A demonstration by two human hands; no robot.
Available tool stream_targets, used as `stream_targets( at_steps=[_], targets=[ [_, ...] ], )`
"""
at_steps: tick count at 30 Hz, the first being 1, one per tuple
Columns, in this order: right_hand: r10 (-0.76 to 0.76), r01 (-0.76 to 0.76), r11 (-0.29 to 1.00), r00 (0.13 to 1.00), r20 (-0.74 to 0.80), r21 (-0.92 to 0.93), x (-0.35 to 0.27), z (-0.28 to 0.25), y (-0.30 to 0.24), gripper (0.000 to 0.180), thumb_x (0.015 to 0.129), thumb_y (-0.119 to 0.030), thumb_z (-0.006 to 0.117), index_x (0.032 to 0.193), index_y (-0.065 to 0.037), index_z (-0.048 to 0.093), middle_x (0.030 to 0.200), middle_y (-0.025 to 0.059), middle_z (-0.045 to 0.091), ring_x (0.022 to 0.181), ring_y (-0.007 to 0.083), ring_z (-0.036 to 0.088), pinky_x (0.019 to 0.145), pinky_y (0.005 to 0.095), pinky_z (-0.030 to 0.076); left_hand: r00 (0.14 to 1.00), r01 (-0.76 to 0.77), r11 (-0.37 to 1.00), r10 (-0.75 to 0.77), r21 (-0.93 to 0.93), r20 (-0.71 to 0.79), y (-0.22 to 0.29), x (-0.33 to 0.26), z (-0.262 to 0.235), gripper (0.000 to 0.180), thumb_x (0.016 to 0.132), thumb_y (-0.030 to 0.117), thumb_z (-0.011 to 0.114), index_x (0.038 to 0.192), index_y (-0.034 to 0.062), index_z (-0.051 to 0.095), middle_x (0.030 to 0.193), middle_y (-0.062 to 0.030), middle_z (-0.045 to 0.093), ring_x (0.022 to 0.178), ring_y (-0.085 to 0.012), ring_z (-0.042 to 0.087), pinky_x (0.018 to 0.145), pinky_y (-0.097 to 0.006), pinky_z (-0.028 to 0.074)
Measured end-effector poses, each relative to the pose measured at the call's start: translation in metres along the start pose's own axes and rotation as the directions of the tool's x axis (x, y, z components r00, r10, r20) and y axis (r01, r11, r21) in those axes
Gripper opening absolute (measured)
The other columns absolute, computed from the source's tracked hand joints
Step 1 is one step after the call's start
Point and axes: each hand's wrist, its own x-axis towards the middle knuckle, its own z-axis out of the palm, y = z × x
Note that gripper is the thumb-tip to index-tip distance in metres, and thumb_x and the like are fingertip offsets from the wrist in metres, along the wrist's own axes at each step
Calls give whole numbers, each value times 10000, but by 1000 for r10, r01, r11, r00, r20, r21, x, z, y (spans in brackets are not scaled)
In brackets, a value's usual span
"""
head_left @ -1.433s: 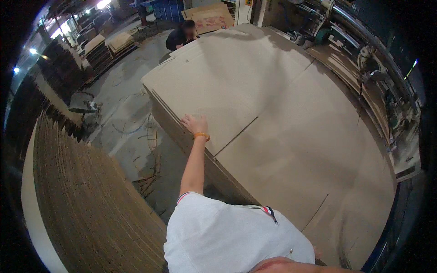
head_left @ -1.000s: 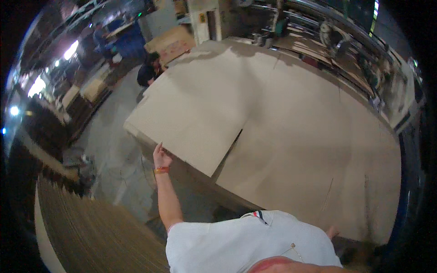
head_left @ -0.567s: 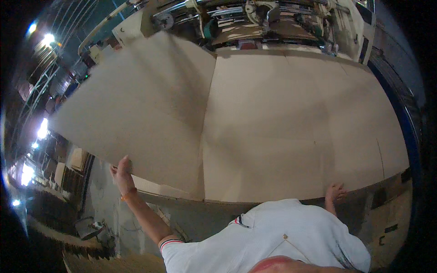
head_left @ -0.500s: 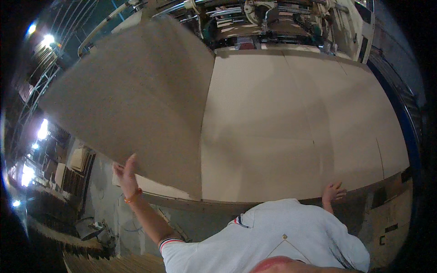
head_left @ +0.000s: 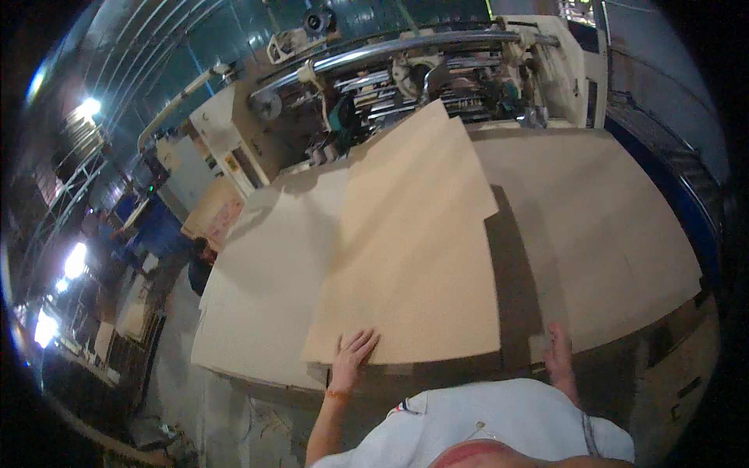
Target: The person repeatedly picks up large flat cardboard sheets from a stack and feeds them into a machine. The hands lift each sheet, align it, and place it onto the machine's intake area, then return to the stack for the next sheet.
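A large cardboard sheet lies across a stack in front of me. Its tan panel [head_left: 413,257] stretches over the middle, with a stepped right edge that casts a dark shadow on the brown cardboard [head_left: 601,234] to the right. Pale cardboard [head_left: 273,288] is exposed to the left. My left hand [head_left: 354,359] rests on the tan panel's near edge, fingers laid out over the surface. At the near edge of the brown cardboard is my right hand [head_left: 559,360], seen edge-on with fingers extended; whether it touches the board I cannot tell.
Beyond the stack stands a machine with rollers [head_left: 398,78] and a pale housing [head_left: 234,140]. A blue rail [head_left: 663,179] runs along the right. Another person [head_left: 203,265] is partly visible beyond the left edge. More cardboard [head_left: 671,382] stands at the lower right.
The raised left panel has swung rightward and down, baring pale cardboard on the left. My left hand has moved right and toward me. My view now takes in more of the machine.
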Motion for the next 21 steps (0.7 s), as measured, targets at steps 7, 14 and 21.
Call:
stream_targets(
  at_steps=[7, 14, 21],
  targets=[
    [209, -280, 956, 858, 469, 85, 57, 118, -145, 495, 980, -448, 419, 1284, -63, 485, 1228, 177, 598, 1007, 317, 651, 785, 456, 555, 937, 167, 984, -180, -68, -299, 12, -19, -5, 578, 668, -51, 596, 1198, 173, 650, 1238, -33, 632, 1195, -296, 544, 1067, -498, 330],
    [157, -73, 955, 947, 282, -288, 276, 231, -196, 796, 919, -651, 379, 1392, -11, 358, 1254, 196, 557, 1101, 298, 575, 833, 437, 521, 936, 25, 998, -44, -60, -348, 81, 6, -16, 456, 681, 45, 649, 1128, 132, 679, 1177, -43, 656, 1134, -260, 580, 1044, -483, 371],
    [-14, 200, 860, 929, 371, -469, 349, 325, -209, 673, 908, -569, 502, 1296, -20, 524, 1245, 147, 573, 1111, 245, 555, 881, 401, 474, 885, 94, 974, -176, -205, -431, 81, 17, -21, 361, 709, 57, 653, 1063, 95, 713, 1106, -90, 682, 1044, -279, 630, 996, -449, 424]
  ],
)
